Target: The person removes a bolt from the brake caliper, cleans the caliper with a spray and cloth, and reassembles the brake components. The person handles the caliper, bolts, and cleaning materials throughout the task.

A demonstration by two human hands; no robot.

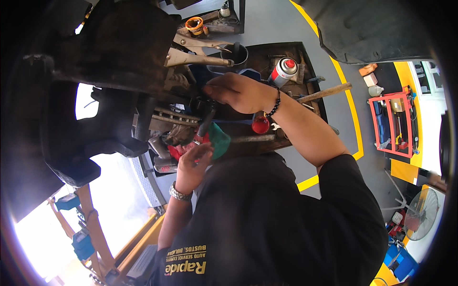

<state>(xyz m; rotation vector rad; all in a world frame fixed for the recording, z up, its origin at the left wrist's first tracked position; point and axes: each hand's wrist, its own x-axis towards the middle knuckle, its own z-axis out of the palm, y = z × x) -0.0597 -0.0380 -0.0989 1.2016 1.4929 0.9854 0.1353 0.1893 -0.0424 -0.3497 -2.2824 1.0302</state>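
Observation:
My right hand (234, 93), with a black bead bracelet on its wrist, reaches left to a dark part of the wheel assembly. Its fingers are bent in against that part, and what they grip is hidden. Lower down, my left hand (192, 167), wearing a metal watch, is raised with loosely curved fingers apart from the thumb. Nothing shows plainly in it. Just above it hang a dark rod-like part (206, 121) and a green cloth (219, 142) beside red cloth. The ribbed edge of a brake disc (174, 117) lies left of both hands.
Locking pliers (200, 60) jut out above my right hand. A dark tool tray (291, 50) holds a spray can (285, 69), a red container (260, 124) and a wooden-handled tool (329, 92). Dark vehicle bodywork (119, 47) looms at left. A red rack (391, 125) and fan (422, 214) stand at right.

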